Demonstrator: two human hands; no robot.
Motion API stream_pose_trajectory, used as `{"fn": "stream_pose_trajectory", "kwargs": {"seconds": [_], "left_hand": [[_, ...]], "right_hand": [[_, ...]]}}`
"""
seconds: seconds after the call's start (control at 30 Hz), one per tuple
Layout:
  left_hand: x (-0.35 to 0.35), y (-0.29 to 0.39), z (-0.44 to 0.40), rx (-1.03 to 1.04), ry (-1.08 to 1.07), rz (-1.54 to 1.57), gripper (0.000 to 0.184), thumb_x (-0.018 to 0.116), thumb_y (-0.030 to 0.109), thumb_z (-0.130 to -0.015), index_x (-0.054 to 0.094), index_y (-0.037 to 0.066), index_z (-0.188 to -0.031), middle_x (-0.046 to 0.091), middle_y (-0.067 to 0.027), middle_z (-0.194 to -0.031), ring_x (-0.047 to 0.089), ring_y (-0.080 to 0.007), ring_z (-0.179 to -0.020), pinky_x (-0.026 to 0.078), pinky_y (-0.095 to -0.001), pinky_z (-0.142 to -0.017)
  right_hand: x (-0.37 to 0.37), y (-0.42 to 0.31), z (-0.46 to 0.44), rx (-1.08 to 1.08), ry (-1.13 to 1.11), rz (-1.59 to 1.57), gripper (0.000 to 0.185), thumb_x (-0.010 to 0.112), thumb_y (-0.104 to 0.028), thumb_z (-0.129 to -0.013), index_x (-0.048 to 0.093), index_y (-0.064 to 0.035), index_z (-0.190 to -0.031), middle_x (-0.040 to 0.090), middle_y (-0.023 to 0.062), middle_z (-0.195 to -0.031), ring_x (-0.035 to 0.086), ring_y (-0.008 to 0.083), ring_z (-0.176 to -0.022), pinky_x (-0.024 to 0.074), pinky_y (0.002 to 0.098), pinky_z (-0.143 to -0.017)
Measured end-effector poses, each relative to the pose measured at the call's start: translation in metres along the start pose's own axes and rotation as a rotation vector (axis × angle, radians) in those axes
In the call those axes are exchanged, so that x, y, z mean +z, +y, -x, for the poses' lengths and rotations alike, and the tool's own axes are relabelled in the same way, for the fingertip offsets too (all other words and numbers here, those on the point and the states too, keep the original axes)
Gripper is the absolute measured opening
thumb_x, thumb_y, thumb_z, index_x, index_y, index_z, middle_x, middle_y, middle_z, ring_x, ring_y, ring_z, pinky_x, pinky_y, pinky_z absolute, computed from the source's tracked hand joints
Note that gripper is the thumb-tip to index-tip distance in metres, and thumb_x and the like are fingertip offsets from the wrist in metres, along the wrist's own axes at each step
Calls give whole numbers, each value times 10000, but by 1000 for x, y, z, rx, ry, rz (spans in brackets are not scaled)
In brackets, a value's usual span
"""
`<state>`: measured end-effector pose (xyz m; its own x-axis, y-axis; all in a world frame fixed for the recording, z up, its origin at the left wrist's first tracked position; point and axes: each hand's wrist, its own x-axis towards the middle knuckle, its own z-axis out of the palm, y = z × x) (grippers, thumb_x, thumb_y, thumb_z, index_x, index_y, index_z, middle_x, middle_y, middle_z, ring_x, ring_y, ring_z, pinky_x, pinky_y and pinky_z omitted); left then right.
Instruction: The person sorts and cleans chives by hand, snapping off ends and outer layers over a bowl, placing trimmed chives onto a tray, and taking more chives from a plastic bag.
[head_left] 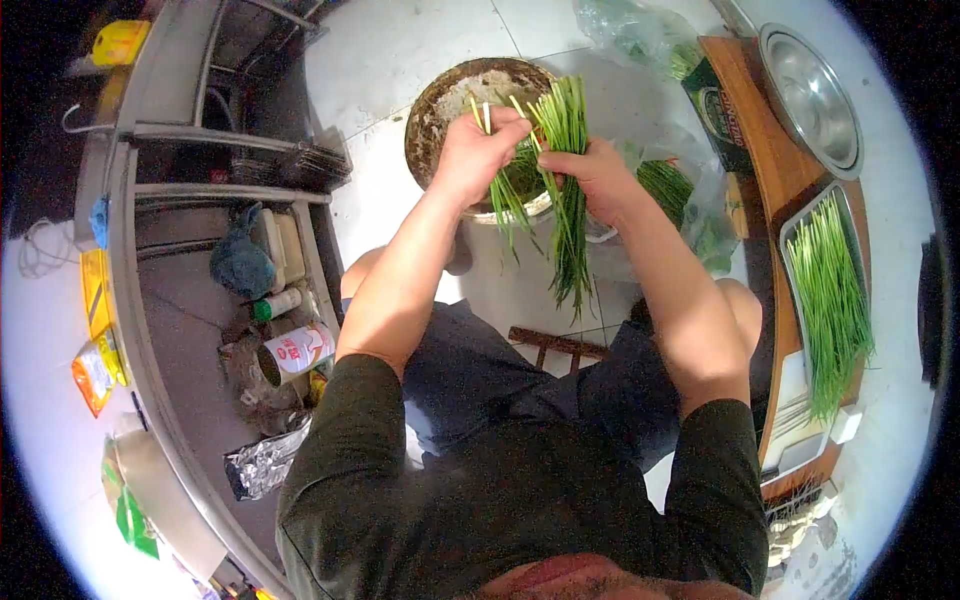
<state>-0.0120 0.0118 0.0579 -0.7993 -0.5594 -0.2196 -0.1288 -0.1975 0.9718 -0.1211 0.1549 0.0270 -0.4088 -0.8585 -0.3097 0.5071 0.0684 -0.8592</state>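
Note:
In front of me, my left hand [477, 152] is closed round a few garlic chives [508, 205], their pale ends sticking up past the fingers. My right hand [592, 178] grips a thicker bunch of garlic chives [568, 235] close beside it, green tips hanging down. The two hands are nearly touching. Below and behind them stands a round, dirty-rimmed bucket [428, 110] with some green scraps inside; the hands and chives partly hide it.
On the right, a wooden board [775, 215] bears a metal tray of chives [830, 290] and a steel bowl [812, 95]. Plastic bags [640, 35] with greens lie on the tiled floor. Left, a shelf holds a can [297, 353] and a blue cloth [242, 262].

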Motion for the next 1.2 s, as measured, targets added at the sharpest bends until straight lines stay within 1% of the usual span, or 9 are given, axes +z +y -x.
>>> {"fn": "stream_pose_trajectory", "kwargs": {"seconds": [0.17,0.27,0.37,0.6,0.63,0.73,0.93,1.07,1.2], "left_hand": [[-3,-6,-2,13,23,-63,116,619,128,-895,619,37,-825,504,26,-582,427,-62,-497,331,-229,-465],[-9,-4,-4,19,-9,-195,144,592,149,-906,609,32,-823,514,22,-594,433,-67,-498,336,-230,-466],[-12,-2,-6,19,-2,-175,141,564,130,-896,611,41,-797,507,28,-577,453,-65,-507,349,-233,-458],[-18,2,-16,57,273,114,132,539,103,-885,532,70,-756,463,22,-592,399,-86,-450,301,-252,-413],[-21,4,-17,-14,297,116,163,542,111,-877,494,84,-723,447,17,-591,392,-93,-448,300,-254,-410],[-26,-4,-19,-30,332,104,140,594,194,-899,569,69,-840,489,6,-621,421,-106,-466,337,-264,-442],[-19,-1,-10,-176,265,-268,229,632,257,-902,643,30,-931,495,22,-615,405,-82,-469,312,-246,-435],[-19,-17,-15,-80,297,-208,233,633,261,-903,666,40,-837,482,24,-569,396,-71,-472,286,-249,-430],[-23,-13,-13,-168,157,-133,180,612,206,-904,642,29,-894,497,18,-598,411,-73,-483,292,-246,-434]], "right_hand": [[-2,3,-2,21,41,116,230,750,-104,-740,644,-12,-923,618,22,-777,544,119,-654,417,270,-583],[-2,1,0,37,25,88,213,744,-99,-743,650,-16,-915,620,23,-769,545,118,-646,419,268,-576],[-1,0,1,30,18,69,204,740,-96,-745,653,-21,-914,620,22,-767,546,118,-648,420,267,-578],[1,-3,6,39,33,18,221,732,-85,-750,643,-17,-940,619,31,-787,548,123,-659,428,277,-590],[1,-4,7,41,40,18,225,733,-85,-750,641,-16,-943,619,32,-790,549,125,-662,431,280,-592],[1,-2,4,41,63,23,232,737,-90,-749,637,-18,-946,618,33,-793,555,129,-666,438,283,-596],[3,-1,3,66,75,10,287,740,-81,-748,643,-7,-1008,646,45,-849,595,141,-719,480,294,-649],[1,4,-1,52,63,-39,323,735,-64,-751,637,9,-1050,663,61,-904,618,151,-769,503,309,-699],[0,3,-1,34,65,6,349,743,-78,-746,631,23,-1061,670,82,-937,627,162,-802,505,316,-724]]}}
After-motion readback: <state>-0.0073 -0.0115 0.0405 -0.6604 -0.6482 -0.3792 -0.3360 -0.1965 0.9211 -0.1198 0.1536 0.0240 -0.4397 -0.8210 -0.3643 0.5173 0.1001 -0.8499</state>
